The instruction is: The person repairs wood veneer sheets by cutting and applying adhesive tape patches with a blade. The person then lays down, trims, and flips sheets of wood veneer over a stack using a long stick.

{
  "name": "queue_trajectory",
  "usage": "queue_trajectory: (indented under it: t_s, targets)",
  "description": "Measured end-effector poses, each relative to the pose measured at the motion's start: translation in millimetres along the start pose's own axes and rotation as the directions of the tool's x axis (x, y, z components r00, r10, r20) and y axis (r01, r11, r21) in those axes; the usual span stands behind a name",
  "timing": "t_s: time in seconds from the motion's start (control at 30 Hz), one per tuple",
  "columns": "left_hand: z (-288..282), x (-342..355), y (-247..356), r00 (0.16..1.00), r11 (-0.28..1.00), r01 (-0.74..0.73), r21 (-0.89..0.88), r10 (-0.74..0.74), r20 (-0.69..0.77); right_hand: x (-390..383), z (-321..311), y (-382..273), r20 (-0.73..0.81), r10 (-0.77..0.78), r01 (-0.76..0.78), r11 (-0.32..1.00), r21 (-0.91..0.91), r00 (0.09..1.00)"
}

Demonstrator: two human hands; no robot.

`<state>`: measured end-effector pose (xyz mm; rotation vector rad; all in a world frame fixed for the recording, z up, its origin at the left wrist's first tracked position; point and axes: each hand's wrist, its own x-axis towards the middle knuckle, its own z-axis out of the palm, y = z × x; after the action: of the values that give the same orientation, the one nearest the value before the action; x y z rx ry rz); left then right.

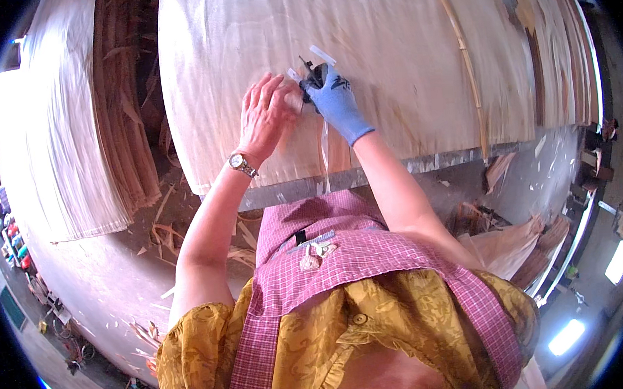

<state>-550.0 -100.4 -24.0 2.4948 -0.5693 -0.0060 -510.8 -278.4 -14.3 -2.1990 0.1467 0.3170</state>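
A large pale wood veneer sheet (245, 34) covers the table in front of me. My bare left hand (269, 111), a watch on its wrist, lies on the sheet with its fingers stretched out and the thumb side close to the other hand. My right hand (331, 100) wears a blue glove with dark fingertips. Its fingers are closed round a small dark tool (308, 64), mostly hidden by the glove, so its kind cannot be made out. A white piece (322, 55) shows just beyond the glove. Below the hands, a narrow pale strip (325, 147) runs toward the table edge.
To the left stands a thick stack of veneer (65, 138), with a dark gap between it and my sheet. A long thin wooden strip (463, 50) lies across the sheet on the right. Torn veneer scraps (518, 246) lie low on the right; more scraps litter the lower left.
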Motion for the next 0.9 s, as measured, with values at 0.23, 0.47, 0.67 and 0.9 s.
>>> queue_trajectory:
  t_s: [0.23, 0.47, 0.67, 0.9]
  targets:
    - [-8.0, 11.4, 18.5, 0.982, 0.942, -0.097, 0.32, 0.038, 0.184, -4.8, 0.2, 31.9, -0.15, -0.151, 0.101, 0.948, -0.301, 0.977]
    - [-3.2, 12.2, 28.7, 0.968, 0.895, -0.117, 0.43, 0.005, 0.253, -79.4, 2.6, 42.9, 0.119, 0.37, -0.357, 0.683, 0.637, 0.921]
    - [1.0, 6.3, 6.6, 0.979, 0.931, -0.117, 0.346, 0.049, 0.198, -109.4, -13.8, 31.0, 0.156, 0.309, -0.342, 0.756, 0.558, 0.938]
    - [16.4, -60.7, 21.3, 0.918, 0.94, 0.341, 0.003, -0.332, -0.217, -92.1, -14.8, 12.0, 0.243, 0.052, -0.199, 0.75, 0.631, 0.969]
